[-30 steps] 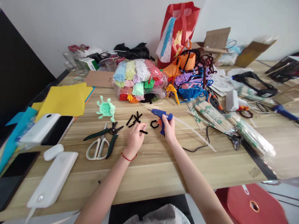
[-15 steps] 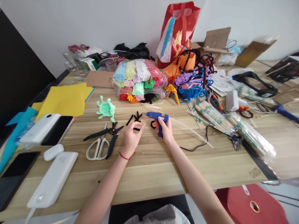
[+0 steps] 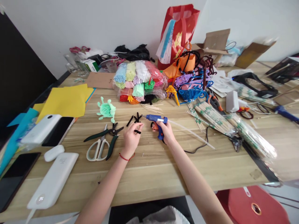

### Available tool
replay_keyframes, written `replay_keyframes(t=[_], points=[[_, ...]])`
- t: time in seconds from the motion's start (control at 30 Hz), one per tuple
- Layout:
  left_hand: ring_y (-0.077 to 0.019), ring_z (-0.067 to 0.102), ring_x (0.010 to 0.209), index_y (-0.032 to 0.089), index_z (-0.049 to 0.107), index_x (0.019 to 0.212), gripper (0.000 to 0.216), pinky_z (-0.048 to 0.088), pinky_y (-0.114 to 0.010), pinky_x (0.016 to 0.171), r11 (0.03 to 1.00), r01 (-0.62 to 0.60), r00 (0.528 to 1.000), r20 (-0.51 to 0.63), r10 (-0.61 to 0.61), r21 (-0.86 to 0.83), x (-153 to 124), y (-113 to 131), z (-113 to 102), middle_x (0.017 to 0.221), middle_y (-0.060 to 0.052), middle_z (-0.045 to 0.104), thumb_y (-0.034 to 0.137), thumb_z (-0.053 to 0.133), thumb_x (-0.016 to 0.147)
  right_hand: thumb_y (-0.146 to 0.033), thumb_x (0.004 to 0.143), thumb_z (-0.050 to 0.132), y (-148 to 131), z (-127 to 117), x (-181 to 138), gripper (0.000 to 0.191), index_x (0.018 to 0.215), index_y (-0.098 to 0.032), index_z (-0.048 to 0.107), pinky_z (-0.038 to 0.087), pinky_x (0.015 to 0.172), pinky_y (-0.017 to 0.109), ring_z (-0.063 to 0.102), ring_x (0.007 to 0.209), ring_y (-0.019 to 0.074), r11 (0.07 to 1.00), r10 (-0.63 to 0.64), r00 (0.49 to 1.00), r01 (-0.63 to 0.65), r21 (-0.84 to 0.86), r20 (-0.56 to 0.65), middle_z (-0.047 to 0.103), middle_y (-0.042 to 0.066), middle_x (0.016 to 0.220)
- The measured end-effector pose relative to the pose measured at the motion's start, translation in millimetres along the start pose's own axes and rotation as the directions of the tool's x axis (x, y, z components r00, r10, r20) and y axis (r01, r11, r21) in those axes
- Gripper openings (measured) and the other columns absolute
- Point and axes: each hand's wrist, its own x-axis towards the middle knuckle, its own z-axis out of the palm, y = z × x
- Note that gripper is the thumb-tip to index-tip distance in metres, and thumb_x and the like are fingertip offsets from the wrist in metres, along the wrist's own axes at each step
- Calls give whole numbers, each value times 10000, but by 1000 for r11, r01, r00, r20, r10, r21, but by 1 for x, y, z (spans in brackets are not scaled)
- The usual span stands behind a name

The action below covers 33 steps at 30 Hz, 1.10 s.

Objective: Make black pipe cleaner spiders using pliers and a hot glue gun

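My right hand (image 3: pixel 166 133) is wrapped round the handle of a blue glue gun (image 3: pixel 153 118), its nozzle pointing left. A long translucent glue stick (image 3: pixel 191 133) sticks out of the gun's back. My left hand (image 3: pixel 132 137) is closed in a pinch on a short black pipe cleaner piece (image 3: pixel 137 132), just below and left of the nozzle. Other black pipe cleaner pieces (image 3: pixel 137 117) lie on the table behind my left fingers, partly hidden by them. A mint-green fuzzy figure (image 3: pixel 106 110) with knobbed limbs sits to the left.
White-handled scissors (image 3: pixel 98 149) and green-handled pliers (image 3: pixel 112 143) lie left of my left hand. Bagged pipe cleaners (image 3: pixel 140 81) stand behind. Wooden sticks (image 3: pixel 212 116) and the gun's black cord (image 3: pixel 198 149) are on the right; phones and a power bank (image 3: pixel 54 180) on the left.
The glue gun has tipped slightly, its nozzle now a little lower and close above my left fingertips. The view has shifted slightly; both hands keep their hold.
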Motion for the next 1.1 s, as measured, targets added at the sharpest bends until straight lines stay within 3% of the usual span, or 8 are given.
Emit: replay_keyframes(t=[0.13,0.27,0.7,1.1], points=[[-128,605,716,193,669,885,134,450,-236,644,999,-32,999,0,32,16,0,2,0,779,-33,660,292,579,879,-420,680,699,-1,0,0,269,700,-166,615,406,377,182,557,460,103,999,12,999,-14,-40,-51,644,14,566],[-127,596,694,193,670,885,123,443,-238,641,998,-55,998,7,55,29,0,3,0,759,-29,651,281,585,875,-438,656,716,-2,0,0,304,695,-158,607,342,344,181,506,413,89,998,30,997,-33,-48,-65,635,8,540],[-107,541,613,179,676,894,117,400,-225,597,994,-101,995,9,100,53,-2,1,1,707,-16,629,265,602,865,-481,601,754,-9,0,-1,378,684,-160,573,318,324,179,418,342,58,1000,26,993,-27,-2,-113,597,-23,481],[-114,586,644,180,678,893,102,434,-229,632,993,-106,994,3,106,44,-2,1,2,761,-29,674,251,617,854,-410,622,684,-12,0,-2,281,673,-174,540,312,321,178,417,332,61,999,3,992,-9,-41,-128,593,-22,474]])
